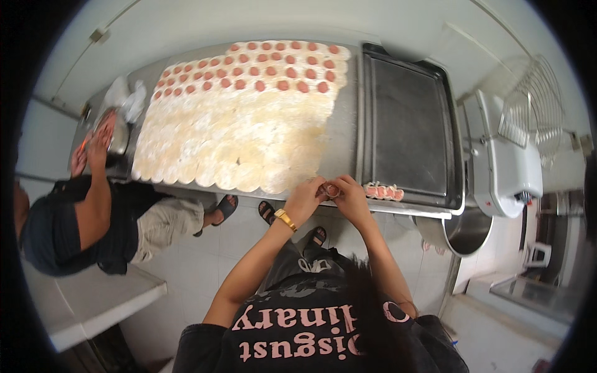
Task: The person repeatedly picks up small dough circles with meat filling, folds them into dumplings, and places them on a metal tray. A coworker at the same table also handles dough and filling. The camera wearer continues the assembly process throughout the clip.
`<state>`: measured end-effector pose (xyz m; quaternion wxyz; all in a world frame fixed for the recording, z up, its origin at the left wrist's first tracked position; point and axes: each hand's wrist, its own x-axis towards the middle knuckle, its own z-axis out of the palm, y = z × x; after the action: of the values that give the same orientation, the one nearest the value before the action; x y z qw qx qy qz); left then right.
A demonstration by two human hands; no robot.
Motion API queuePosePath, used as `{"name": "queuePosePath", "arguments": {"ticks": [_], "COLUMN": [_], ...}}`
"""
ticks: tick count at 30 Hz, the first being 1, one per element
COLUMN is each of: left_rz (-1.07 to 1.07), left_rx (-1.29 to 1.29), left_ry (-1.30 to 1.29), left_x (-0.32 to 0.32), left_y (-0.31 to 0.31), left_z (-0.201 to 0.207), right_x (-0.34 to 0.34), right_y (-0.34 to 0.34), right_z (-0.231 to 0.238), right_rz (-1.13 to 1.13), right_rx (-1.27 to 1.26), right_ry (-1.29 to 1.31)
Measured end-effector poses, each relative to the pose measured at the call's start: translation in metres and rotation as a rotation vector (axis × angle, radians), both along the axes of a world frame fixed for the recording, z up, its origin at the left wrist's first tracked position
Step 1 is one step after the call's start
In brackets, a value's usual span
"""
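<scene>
Above the table's front edge, my left hand (305,202) and my right hand (349,200) meet with fingers closed around one small dumpling (331,190), its pinkish filling showing in pale dough. To their left, overlapping floured dough rounds (230,143) cover much of the metal table. Several rows of those rounds, at the far side, carry pink balls of filling (259,86). Close to my right hand, a short row of finished dumplings (384,192) sits in the front left corner of a dark baking tray (362,105).
At the left, a co-worker (74,217) has both hands over a metal bowl of filling (118,140) beside a clear plastic bag (132,102). Right of the tray stands a white mixer (507,168) with a steel bowl (476,233) below and a wire rack (528,112) above.
</scene>
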<state>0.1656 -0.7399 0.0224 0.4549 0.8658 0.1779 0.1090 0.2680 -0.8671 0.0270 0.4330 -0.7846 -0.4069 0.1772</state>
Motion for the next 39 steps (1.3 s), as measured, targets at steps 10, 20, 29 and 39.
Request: {"name": "queuePosePath", "arguments": {"ticks": [10, 20, 29, 39], "left_rz": [-0.080, -0.131, -0.218, -0.267], "left_rx": [-0.164, -0.148, -0.148, -0.098], "left_ry": [0.016, 0.120, 0.107, 0.163], "left_x": [0.011, -0.011, -0.006, -0.008], "left_y": [-0.005, 0.003, 0.008, 0.016], "left_z": [0.038, 0.013, 0.013, 0.016], "right_x": [0.124, 0.138, 0.133, 0.133], "right_y": [-0.128, -0.155, -0.150, -0.154], "right_z": [0.006, -0.020, -0.009, -0.010], "right_rz": [-0.418, -0.282, -0.204, -0.155], "right_rx": [-0.067, -0.397, -0.430, -0.344], "right_ry": [-0.122, -0.056, 0.062, 0.101]}}
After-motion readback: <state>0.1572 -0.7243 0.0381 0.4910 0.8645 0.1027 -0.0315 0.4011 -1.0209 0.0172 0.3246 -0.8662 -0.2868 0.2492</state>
